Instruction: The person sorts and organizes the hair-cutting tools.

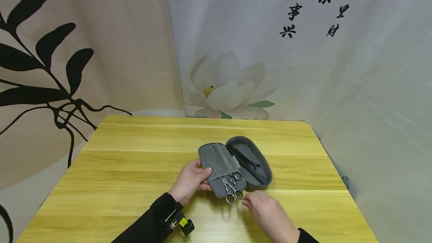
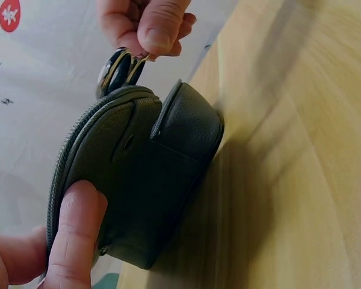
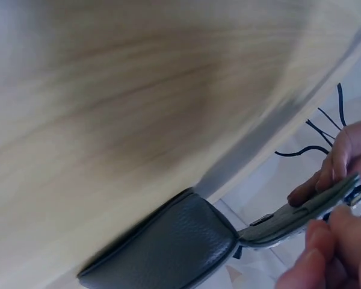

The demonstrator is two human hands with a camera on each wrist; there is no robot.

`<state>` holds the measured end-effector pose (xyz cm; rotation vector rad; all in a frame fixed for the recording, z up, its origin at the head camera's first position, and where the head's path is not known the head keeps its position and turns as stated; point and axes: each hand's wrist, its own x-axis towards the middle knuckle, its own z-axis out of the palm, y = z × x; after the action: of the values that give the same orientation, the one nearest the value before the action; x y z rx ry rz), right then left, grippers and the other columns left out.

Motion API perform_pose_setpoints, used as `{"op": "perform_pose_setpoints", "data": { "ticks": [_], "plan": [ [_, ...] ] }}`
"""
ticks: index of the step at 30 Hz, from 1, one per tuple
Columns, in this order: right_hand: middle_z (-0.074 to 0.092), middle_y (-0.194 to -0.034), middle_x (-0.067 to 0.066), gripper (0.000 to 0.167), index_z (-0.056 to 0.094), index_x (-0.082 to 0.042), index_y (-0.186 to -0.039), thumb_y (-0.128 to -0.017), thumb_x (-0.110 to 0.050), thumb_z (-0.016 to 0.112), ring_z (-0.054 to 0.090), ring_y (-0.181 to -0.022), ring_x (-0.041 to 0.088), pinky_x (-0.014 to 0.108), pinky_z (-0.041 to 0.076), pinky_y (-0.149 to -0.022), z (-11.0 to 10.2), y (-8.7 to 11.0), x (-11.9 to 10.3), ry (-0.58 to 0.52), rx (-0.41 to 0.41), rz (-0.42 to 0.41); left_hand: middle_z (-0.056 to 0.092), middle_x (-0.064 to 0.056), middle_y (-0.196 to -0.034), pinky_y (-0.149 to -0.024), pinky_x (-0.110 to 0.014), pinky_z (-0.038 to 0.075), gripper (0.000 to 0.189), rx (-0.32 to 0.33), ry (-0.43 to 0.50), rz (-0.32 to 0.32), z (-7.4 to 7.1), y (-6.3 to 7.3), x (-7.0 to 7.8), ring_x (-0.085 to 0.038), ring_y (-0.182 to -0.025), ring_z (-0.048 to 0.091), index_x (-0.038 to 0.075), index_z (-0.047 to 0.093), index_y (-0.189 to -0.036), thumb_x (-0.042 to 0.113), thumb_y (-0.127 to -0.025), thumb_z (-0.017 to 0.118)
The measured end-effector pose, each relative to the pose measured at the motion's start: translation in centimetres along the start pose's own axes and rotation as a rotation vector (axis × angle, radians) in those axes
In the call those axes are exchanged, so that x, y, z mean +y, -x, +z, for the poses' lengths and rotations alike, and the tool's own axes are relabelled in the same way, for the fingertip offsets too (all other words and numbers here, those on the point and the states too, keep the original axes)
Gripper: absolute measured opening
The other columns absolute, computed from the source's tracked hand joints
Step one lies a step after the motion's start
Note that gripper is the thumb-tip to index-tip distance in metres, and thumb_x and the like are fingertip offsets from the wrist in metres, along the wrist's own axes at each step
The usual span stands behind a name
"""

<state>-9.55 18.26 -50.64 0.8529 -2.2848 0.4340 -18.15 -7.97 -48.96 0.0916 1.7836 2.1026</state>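
A grey zip case [image 1: 267, 173] lies unfolded on the table, its leathery outside facing the left wrist camera. My left hand [image 1: 191, 181] grips the left edge of its raised flap [image 1: 216, 156], thumb on the inner side and fingers behind. Metal scissors [image 1: 227, 187] sit in the flap's pocket with their finger rings sticking out toward me; their blades are hidden. At the lower rings, my right hand [image 1: 266, 209] pinches a scissors handle between thumb and fingers, shown closer in the left wrist view. Long black tools [image 1: 248, 164] lie in the deeper half of the case.
The case stands near the middle of the wooden table [image 1: 141, 153]. Behind the far edge hangs a pale cloth [image 1: 229, 29] printed with a flower and dark characters. A black camera mount [image 1: 173, 216] is strapped to my left wrist.
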Motion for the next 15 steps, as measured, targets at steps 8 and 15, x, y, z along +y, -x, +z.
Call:
{"op": "perform_pose_setpoints", "data": {
  "ticks": [8, 15],
  "plan": [
    [0.069, -0.086, -0.005, 0.039, 0.069, -0.007, -0.096, -0.117, -0.03, 0.045, 0.067, -0.077, 0.011, 0.024, 0.058, -0.068, 1.4, -0.7, 0.3, 0.101, 0.093, -0.101, 0.075, -0.03, -0.114, -0.072, -0.037, 0.067, 0.051, -0.002, -0.037, 0.007, 0.1, 0.0, 0.4, -0.02, -0.076, 0.078, -0.015, 0.037, -0.153, 0.005, -0.11, 0.057],
    [0.068, -0.085, -0.004, 0.033, 0.069, -0.006, -0.097, -0.116, -0.025, 0.05, 0.065, -0.075, 0.011, 0.024, 0.056, -0.066, 1.6, -0.8, 0.4, 0.057, 0.094, -0.087, 0.069, -0.033, -0.126, -0.058, -0.03, 0.059, 0.081, 0.128, -0.409, 0.141, 1.0, 0.8, 0.4, -0.015, -0.068, 0.07, 0.01, 0.036, -0.158, 0.006, -0.09, 0.081]
  ]
}}
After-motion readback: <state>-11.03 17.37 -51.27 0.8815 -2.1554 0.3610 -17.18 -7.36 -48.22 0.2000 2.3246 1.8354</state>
